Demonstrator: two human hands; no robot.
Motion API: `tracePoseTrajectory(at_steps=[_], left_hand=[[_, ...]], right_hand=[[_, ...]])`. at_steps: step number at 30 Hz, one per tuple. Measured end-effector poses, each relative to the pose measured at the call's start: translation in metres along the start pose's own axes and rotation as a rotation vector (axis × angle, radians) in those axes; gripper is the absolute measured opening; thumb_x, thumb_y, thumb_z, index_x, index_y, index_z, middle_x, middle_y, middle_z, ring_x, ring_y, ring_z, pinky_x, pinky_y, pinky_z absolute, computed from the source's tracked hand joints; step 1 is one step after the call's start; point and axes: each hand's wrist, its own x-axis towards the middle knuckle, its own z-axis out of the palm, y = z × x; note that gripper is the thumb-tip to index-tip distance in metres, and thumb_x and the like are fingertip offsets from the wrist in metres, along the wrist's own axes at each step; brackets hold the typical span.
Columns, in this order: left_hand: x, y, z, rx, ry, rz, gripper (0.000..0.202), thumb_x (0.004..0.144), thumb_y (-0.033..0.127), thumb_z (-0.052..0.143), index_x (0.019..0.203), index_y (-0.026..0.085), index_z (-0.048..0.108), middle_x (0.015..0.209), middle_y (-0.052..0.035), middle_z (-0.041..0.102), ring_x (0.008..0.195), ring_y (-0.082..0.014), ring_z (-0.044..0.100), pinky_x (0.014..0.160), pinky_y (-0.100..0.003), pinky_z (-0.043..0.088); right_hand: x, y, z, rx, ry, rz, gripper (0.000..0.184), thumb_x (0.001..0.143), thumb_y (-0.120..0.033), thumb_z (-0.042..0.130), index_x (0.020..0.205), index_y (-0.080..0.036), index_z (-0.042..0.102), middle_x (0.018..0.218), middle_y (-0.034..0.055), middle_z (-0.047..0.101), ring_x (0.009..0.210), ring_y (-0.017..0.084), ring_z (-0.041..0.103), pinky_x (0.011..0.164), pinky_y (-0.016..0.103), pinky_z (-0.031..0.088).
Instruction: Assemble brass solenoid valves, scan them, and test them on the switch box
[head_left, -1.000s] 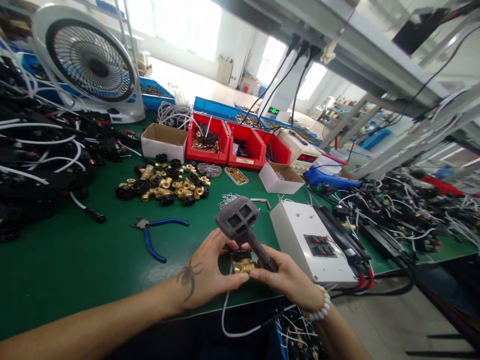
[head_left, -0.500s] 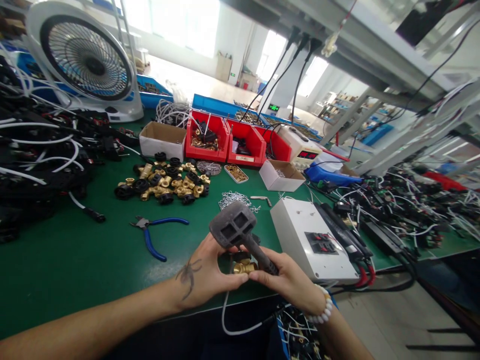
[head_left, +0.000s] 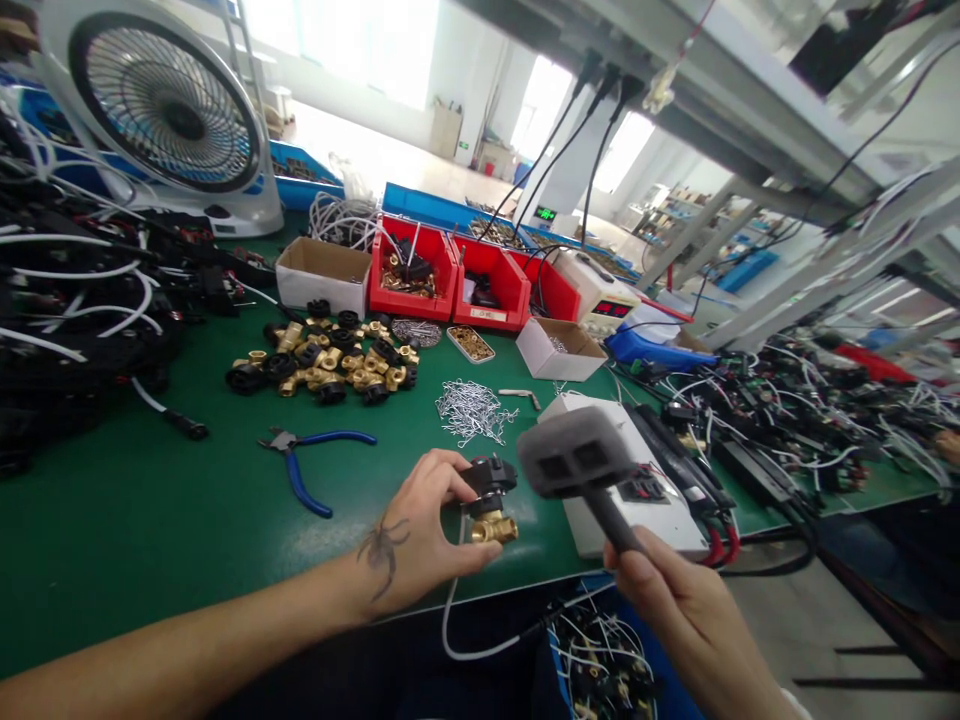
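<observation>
Near the front edge of the green table, my left hand is closed on a brass valve with a black actuator on top, from which a white cable runs down past the edge. To its right, my right hand grips the handle of a dark grey mallet, its head raised and slightly blurred over a white box with switches. Behind the valve lies a heap of small metal clips. Blue-handled cutting pliers rest left of my left hand.
Brass fittings with black caps are piled at mid-left. Red bins and small cartons line the back. A fan and tangled cables stand at the left. Below the table edge is a blue crate holding wired parts.
My right hand has moved right, away from the valve, carrying the mallet with it. My left hand stays on the valve, which now shows more fully.
</observation>
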Motion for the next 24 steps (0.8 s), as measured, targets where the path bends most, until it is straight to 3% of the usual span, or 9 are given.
tracePoseTrajectory(at_steps=[3,9,14,19,24], left_hand=[[0.0,0.0,0.0001,-0.02,-0.02,-0.02,0.032,0.063,0.017,0.077,0.083,0.017,0.052,0.112,-0.0076,0.051,0.108,-0.0232,0.053,0.091,-0.041,0.048],[-0.0008,-0.0019,0.0016,0.003,0.0,-0.031,0.033,0.062,0.021,0.078,0.082,0.017,0.052,0.113,-0.008,0.049,0.108,-0.0236,0.052,0.087,-0.039,0.05],[0.0,-0.0019,0.0006,-0.021,-0.011,-0.034,0.034,0.062,0.02,0.078,0.081,0.018,0.05,0.11,-0.0072,0.05,0.105,-0.023,0.053,0.084,-0.038,0.051],[0.0002,-0.0054,0.0022,-0.009,-0.009,-0.029,0.035,0.061,0.02,0.079,0.082,0.018,0.05,0.113,-0.0074,0.049,0.107,-0.0232,0.052,0.086,-0.037,0.051],[-0.0006,-0.0062,0.0027,0.0,-0.016,-0.02,0.036,0.061,0.019,0.079,0.081,0.019,0.049,0.11,-0.0065,0.05,0.106,-0.0229,0.053,0.088,-0.039,0.049]], right_hand=[[-0.0066,-0.0045,-0.0063,-0.223,-0.079,-0.027,0.045,0.095,-0.054,0.041,0.067,-0.022,0.055,0.054,-0.0007,0.057,0.046,0.016,0.057,0.045,0.023,0.044],[-0.0099,-0.0086,-0.0086,-0.182,0.129,-0.082,0.045,0.098,-0.051,0.035,0.068,-0.022,0.053,0.048,-0.0033,0.051,0.038,0.012,0.051,0.037,0.02,0.038],[-0.0087,-0.0075,-0.0058,-0.206,-0.099,-0.003,0.045,0.095,-0.055,0.04,0.068,-0.023,0.054,0.051,-0.0015,0.058,0.043,0.015,0.057,0.042,0.021,0.042],[-0.0094,-0.0054,-0.0105,-0.107,0.081,-0.01,0.047,0.097,-0.053,0.033,0.069,-0.022,0.054,0.045,-0.004,0.046,0.035,0.012,0.045,0.035,0.021,0.034],[-0.0056,-0.0089,-0.0091,-0.215,-0.172,0.017,0.046,0.095,-0.055,0.039,0.07,-0.022,0.058,0.053,-0.0001,0.061,0.045,0.016,0.058,0.044,0.023,0.042]])
